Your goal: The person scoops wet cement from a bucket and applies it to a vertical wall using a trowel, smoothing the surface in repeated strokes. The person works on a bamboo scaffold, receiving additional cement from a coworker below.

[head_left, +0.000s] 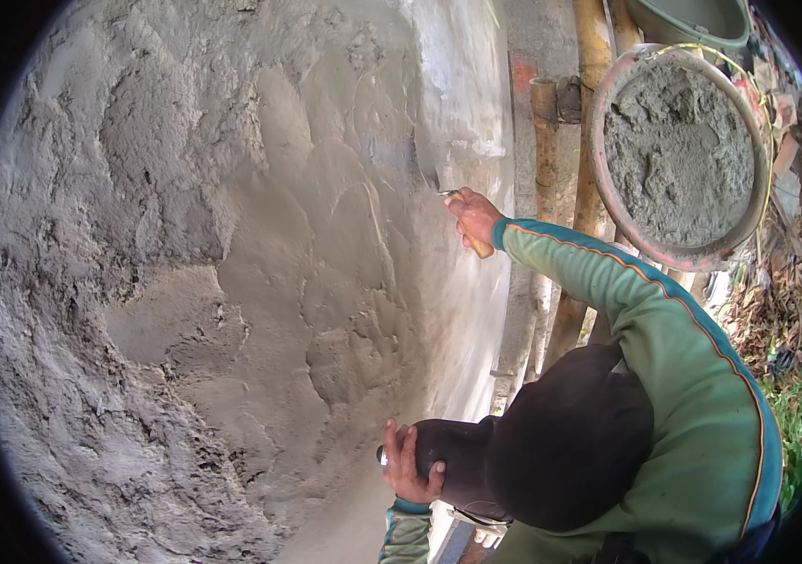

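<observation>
Grey wall (185, 188) left of tub (701, 257), mortar (678, 141) inside tub. Black cap (570, 437) below-left. Right hand (476, 218) nearer tub, fingers wrapped round trowel (482, 248) handle. Trowel left of tub, long axis slanting up-left, blade toward wall. Left hand (410, 472) farther below-left, fingers curled near cap; grip unclear.

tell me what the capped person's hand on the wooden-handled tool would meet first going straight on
That hand would probably meet the smeared grey plaster first; the depth between them is unclear.
</observation>
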`<state>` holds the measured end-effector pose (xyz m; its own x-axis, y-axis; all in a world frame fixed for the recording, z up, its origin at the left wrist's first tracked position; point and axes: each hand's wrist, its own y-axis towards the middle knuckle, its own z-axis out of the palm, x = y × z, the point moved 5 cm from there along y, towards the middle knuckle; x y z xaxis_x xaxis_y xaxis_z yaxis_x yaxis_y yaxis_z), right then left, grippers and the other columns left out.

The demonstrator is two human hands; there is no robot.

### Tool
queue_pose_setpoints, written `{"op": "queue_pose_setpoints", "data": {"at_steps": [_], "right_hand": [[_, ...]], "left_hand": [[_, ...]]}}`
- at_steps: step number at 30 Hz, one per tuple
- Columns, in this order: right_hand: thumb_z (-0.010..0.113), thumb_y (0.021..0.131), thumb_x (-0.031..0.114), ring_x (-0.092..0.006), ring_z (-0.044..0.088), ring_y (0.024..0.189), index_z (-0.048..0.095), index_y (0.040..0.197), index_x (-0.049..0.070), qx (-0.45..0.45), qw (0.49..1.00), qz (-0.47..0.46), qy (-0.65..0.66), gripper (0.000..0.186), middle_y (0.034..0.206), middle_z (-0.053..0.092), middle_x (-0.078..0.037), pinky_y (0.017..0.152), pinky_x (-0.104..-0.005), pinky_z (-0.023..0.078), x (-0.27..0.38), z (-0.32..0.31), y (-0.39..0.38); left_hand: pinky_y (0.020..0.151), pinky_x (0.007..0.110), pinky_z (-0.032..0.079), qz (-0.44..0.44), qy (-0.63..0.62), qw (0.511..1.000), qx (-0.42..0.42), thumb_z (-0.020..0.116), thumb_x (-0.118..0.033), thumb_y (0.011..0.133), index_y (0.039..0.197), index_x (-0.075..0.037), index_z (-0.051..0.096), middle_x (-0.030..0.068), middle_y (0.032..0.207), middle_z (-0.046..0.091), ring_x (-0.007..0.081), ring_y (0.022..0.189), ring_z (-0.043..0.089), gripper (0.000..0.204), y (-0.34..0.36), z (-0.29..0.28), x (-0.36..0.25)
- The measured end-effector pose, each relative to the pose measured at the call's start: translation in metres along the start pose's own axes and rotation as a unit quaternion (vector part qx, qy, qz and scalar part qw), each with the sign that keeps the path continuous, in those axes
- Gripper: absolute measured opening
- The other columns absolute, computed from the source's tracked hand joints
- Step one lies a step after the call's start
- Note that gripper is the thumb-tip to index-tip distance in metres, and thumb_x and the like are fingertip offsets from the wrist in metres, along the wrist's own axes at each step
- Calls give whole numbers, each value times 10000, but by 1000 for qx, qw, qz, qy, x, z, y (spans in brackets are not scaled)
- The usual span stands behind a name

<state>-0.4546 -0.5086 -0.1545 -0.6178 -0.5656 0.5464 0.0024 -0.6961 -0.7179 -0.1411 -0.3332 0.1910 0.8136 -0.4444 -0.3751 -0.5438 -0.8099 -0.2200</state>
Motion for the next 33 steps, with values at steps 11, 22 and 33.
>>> {"op": "queue_pose_setpoints", "data": {"at_steps": [11,22,33], "right_hand": [[615,1051,430,-192,572,569,476,1237,113,53,985,-109,124,393,808,572,-72,550,-391,530,67,39,19],[604,1045,386,-360,741,817,517,1311,16,26,933,-84,-349,465,1011,718,-230,710,-454,610,38,-33,141],[631,1040,416,-131,547,557,555,946,166,90,985,13,143,277,744,573,17,512,-338,463,137,-16,69]], "left_hand": [[983,529,556,-19,34,999,-3,665,-486,908,1383,54,638,365,1543,479,477,1160,684,720,-8,-2,-2],[982,527,556,-58,49,997,2,673,-475,903,1390,46,636,368,1539,479,480,1155,685,714,-22,-4,-6],[964,537,559,-44,31,999,-8,691,-490,893,1405,29,634,364,1539,480,482,1141,685,732,-16,-5,-7]]}}
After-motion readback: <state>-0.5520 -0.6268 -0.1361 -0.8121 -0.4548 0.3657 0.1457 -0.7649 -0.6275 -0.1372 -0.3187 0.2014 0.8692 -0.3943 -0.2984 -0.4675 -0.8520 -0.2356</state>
